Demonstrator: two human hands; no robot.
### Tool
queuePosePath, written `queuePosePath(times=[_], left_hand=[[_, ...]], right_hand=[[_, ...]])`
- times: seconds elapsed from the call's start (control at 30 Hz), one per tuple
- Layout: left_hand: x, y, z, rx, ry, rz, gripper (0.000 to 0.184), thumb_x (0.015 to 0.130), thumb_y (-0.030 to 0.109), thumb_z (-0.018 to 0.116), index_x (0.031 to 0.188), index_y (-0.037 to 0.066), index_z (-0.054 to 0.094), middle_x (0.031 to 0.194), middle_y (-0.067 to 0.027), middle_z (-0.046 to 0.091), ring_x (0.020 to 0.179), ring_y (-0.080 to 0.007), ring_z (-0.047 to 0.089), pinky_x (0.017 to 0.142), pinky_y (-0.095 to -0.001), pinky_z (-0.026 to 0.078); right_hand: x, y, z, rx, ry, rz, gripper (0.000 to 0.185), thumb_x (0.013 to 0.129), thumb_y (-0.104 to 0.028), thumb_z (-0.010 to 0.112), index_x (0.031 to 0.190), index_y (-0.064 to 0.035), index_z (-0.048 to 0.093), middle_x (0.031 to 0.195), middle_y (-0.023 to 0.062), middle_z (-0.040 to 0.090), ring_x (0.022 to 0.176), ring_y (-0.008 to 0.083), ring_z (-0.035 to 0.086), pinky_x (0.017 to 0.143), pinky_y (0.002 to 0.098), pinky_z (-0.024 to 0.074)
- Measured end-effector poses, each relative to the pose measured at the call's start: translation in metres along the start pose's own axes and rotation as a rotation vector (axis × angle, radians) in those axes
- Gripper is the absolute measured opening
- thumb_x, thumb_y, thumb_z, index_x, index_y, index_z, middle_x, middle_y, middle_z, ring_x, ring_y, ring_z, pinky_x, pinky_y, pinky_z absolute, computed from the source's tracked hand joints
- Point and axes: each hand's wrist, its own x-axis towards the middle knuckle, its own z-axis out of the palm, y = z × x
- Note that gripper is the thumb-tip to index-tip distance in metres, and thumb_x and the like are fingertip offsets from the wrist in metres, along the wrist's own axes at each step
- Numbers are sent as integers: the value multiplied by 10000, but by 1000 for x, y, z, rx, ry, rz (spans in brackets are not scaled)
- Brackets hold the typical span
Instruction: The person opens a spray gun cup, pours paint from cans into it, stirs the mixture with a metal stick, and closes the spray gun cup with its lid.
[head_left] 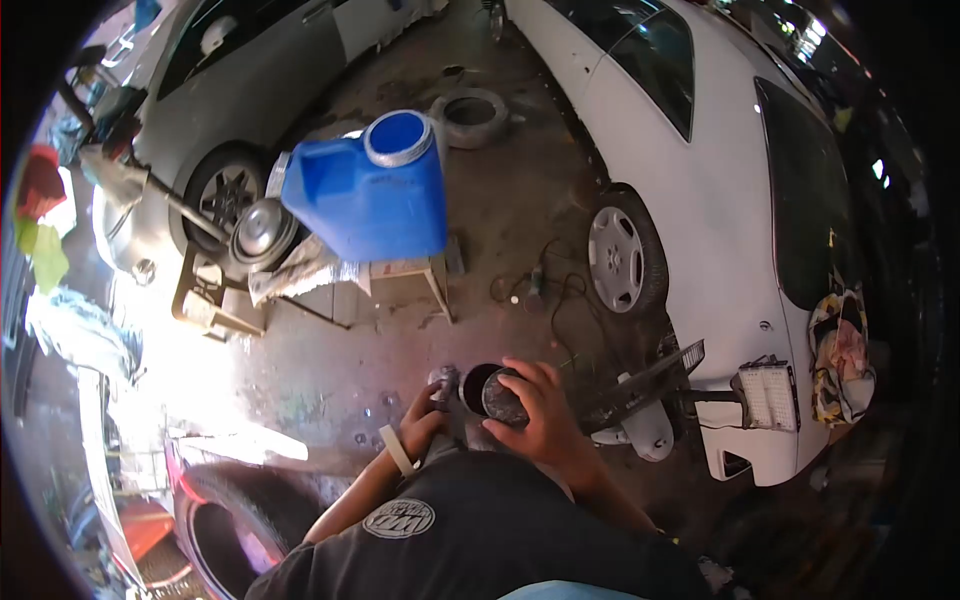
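Note:
Close in front of the body, my right hand (545, 415) curls its fingers round a dark round lid-like piece (503, 394). That piece is tilted at the mouth of a dark open container (474, 385). My left hand (425, 420) is on the container's left side, with its fingers closed on a small greyish object (443, 384) too small to name. A pale band circles the left wrist. Farther ahead, a blue plastic jug (375, 195) with a wide taped opening stands on a small table (410, 267).
A white car (690, 220) stands at the right, a lamp panel (770, 395) by its end. Another car (260, 80) is at the left. Tires lie on the floor, one beyond the jug (472, 117), one at lower left (215, 530). Cables (565, 290) trail ahead.

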Motion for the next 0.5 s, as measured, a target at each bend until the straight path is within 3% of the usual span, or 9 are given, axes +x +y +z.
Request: queuePosePath(times=[0.03, 0.13, 0.3, 0.4, 0.5], left_hand=[[16, 14, 3, 22, -53, 6, 738, 849, 177, 639, 1540, 118, 386, 1014, -96, 614, 940, -189, 599, 821, -326, 507], [71, 52, -4, 287, -240, -6, 748, 851, 185, 642, 1547, 114, 377, 1000, -89, 616, 899, -180, 603, 781, -322, 505], [145, 104, -2, 363, -417, -127, 820, 831, 294, 665, 1562, 92, 352, 1004, -121, 650, 757, -190, 629, 669, -338, 509], [177, 135, 9, 473, -509, -163, 802, 828, 234, 655, 1558, 85, 359, 985, -129, 634, 757, -204, 632, 686, -330, 514], [213, 157, 29, 523, -671, -167, 824, 830, 270, 643, 1569, 60, 345, 987, -133, 629, 734, -196, 635, 647, -323, 510]], right_hand=[[3, 7, 4, -36, 0, 32, 615, 757, -276, 843, 1257, -27, 587, 1378, 189, 555, 1222, 404, 524, 1046, 507, 411], [25, 31, 3, -138, 25, 101, 619, 761, -286, 841, 1259, -23, 583, 1383, 187, 546, 1221, 412, 515, 1054, 523, 402], [56, 51, 3, -257, 87, 127, 637, 767, -298, 838, 1274, -26, 565, 1381, 187, 538, 1216, 421, 510, 1045, 553, 399], [72, 62, 0, -293, 111, 185, 653, 767, -307, 837, 1282, -24, 550, 1382, 186, 536, 1215, 418, 512, 1055, 562, 392], [85, 66, -20, -311, 122, 298, 633, 769, -308, 832, 1282, -43, 571, 1370, 180, 538, 1219, 415, 509, 1048, 551, 412]])
